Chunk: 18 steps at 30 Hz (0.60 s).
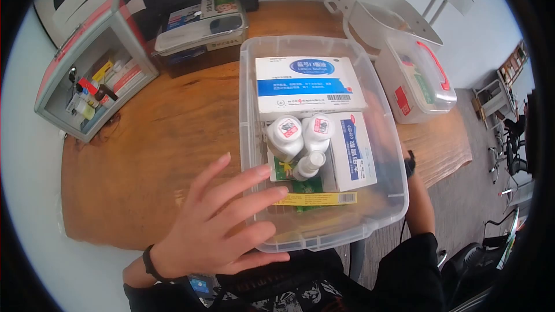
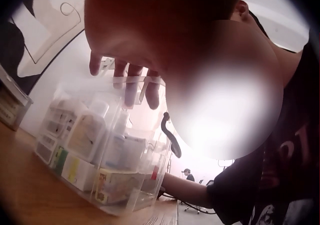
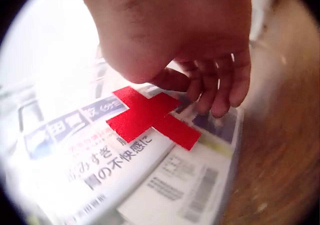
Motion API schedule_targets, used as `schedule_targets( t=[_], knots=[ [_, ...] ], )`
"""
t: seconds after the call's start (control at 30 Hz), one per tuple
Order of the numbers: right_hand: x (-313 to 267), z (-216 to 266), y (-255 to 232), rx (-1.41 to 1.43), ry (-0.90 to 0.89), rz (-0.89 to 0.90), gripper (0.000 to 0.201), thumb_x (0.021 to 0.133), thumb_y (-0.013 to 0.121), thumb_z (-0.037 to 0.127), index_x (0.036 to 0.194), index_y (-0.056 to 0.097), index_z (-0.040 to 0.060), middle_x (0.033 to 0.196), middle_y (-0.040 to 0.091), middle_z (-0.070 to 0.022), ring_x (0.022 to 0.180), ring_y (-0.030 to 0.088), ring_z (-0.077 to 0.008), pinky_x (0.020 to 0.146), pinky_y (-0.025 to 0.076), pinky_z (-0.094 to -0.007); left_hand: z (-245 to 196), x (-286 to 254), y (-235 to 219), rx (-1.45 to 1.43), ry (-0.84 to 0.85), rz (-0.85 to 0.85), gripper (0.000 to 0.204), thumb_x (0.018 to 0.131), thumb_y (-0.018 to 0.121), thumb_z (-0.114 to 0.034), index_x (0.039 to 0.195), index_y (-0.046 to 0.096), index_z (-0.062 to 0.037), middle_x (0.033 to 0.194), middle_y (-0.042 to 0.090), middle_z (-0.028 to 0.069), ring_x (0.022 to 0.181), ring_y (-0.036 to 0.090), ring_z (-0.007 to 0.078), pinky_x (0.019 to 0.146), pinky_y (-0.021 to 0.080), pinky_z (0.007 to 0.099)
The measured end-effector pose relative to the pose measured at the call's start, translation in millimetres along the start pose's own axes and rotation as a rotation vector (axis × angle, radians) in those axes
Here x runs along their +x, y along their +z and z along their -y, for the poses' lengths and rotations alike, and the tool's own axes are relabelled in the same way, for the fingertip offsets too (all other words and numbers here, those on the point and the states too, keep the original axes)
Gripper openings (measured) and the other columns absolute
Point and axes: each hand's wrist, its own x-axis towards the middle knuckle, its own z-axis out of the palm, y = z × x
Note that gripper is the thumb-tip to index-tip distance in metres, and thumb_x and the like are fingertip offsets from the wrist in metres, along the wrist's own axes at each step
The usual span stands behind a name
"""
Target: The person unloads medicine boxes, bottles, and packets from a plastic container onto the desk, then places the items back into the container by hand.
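Note:
A clear plastic box (image 1: 400,190) stands uncovered at the front of the wooden table. Inside it are a large white-and-blue carton (image 1: 306,101), a smaller white carton (image 1: 356,156), two white bottles (image 1: 285,134) with stickered caps, a smaller white bottle (image 1: 311,164) and a yellow-edged carton (image 1: 324,199). My left hand (image 1: 217,225) spreads its fingers over the box's left front edge, holding nothing. Beyond the box's right wall, mostly hidden in the head view, is my right hand (image 3: 195,50). Its loosely bent fingers hang against that wall beside a red cross (image 3: 147,115).
A clear container with a red handle (image 1: 428,81) stands at the right, before a white bin (image 1: 393,20). On the left is a clear-fronted medicine case (image 1: 95,69) with bottles inside. A lidded box (image 1: 199,32) with packets on top sits at the back.

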Motion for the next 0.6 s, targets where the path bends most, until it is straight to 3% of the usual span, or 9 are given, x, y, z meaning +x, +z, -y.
schedule_targets(
  t=[0.07,0.13,0.17,0.23,0.27,0.33,0.37,0.43,0.6],
  knots=[
    [10,-2,-17,0.029,0.027,0.143,0.045,0.114,0.056,0.03,0.143,0.063,-0.0029,0.135,0.072,-0.0146,0.111,0.068,-0.0154,0.098,0.055,-0.0324,9,-4,-12,0.043,0.009,0.022,0.042,0.089,0.088,-0.054,0.103,0.064,-0.0224,0.151,0.066,0.0039,0.149,0.052,0.0388,0.126,0.033,0.067],
    [2,36,-16,-0.137,0.041,-0.204,0.041,0.114,0.056,0.033,0.135,0.064,-0.0005,0.129,0.072,-0.0154,0.118,0.064,-0.0204,0.104,0.051,-0.0368,19,-14,-24,0.082,0.027,0.054,0.04,0.09,0.087,-0.052,0.102,0.064,-0.0223,0.151,0.066,0.0033,0.15,0.052,0.0384,0.126,0.033,0.0669],
    [-3,50,-13,-0.137,0.04,-0.203,0.041,0.114,0.056,0.033,0.135,0.064,-0.0005,0.129,0.072,-0.0154,0.118,0.064,-0.0204,0.104,0.051,-0.0368,25,-20,-30,0.125,-0.004,0.04,0.035,0.09,0.087,-0.049,0.102,0.067,-0.0232,0.153,0.065,0.0055,0.151,0.05,0.0397,0.126,0.033,0.0662],
    [-16,72,-6,-0.442,-0.493,-0.321,0.038,0.109,0.061,0.038,0.128,0.064,0.0052,0.123,0.07,-0.0142,0.122,0.059,-0.0271,0.109,0.047,-0.0462,27,-27,-39,0.168,-0.118,-0.055,0.022,0.091,0.085,-0.031,0.109,0.076,-0.0236,0.16,0.059,0.0149,0.154,0.046,0.0451,0.128,0.031,0.0639],
    [-24,78,-6,-0.442,-0.491,-0.322,0.038,0.109,0.061,0.038,0.128,0.064,0.0052,0.123,0.07,-0.0142,0.122,0.059,-0.0271,0.109,0.047,-0.0462,30,-31,-43,0.167,-0.118,-0.052,0.022,0.091,0.085,-0.031,0.109,0.076,-0.0236,0.16,0.059,0.0149,0.154,0.046,0.0451,0.128,0.031,0.0639],
    [-40,84,-4,-0.864,-0.844,0.057,0.049,0.099,0.076,0.046,0.129,0.063,0.0104,0.121,0.067,-0.0104,0.124,0.055,-0.0318,0.112,0.041,-0.0529,36,-37,-51,0.319,-0.362,-0.122,0.026,0.091,0.08,-0.015,0.116,0.08,-0.0206,0.165,0.052,0.0203,0.156,0.041,0.0491,0.129,0.03,0.062],
    [-43,81,7,-0.855,-0.844,0.061,0.049,0.099,0.076,0.046,0.129,0.063,0.0104,0.121,0.067,-0.0104,0.124,0.055,-0.0318,0.112,0.041,-0.0529,38,-35,-55,0.313,-0.401,-0.136,0.042,0.091,0.073,-0.003,0.13,0.077,-0.0184,0.167,0.048,0.0204,0.157,0.04,0.0468,0.13,0.03,0.0581],
    [-43,72,32,-0.563,-0.839,0.09,0.061,0.085,0.088,0.057,0.121,0.065,0.0142,0.117,0.065,-0.0066,0.116,0.056,-0.0312,0.109,0.039,-0.0534,51,-38,-46,0.286,-0.437,-0.212,0.046,0.092,0.072,-0.004,0.136,0.074,-0.0156,0.165,0.05,0.0215,0.155,0.042,0.0454,0.128,0.032,0.0573],
    [-54,88,41,-0.656,-0.739,0.097,0.062,0.076,0.095,0.058,0.107,0.064,0.0146,0.111,0.064,-0.0047,0.103,0.053,-0.0299,0.096,0.037,-0.0501,55,-39,-42,0.235,-0.456,-0.385,0.055,0.095,0.071,-0.008,0.149,0.063,-0.0043,0.159,0.053,0.0223,0.148,0.049,0.0417,0.125,0.036,0.0526]
  ],
)
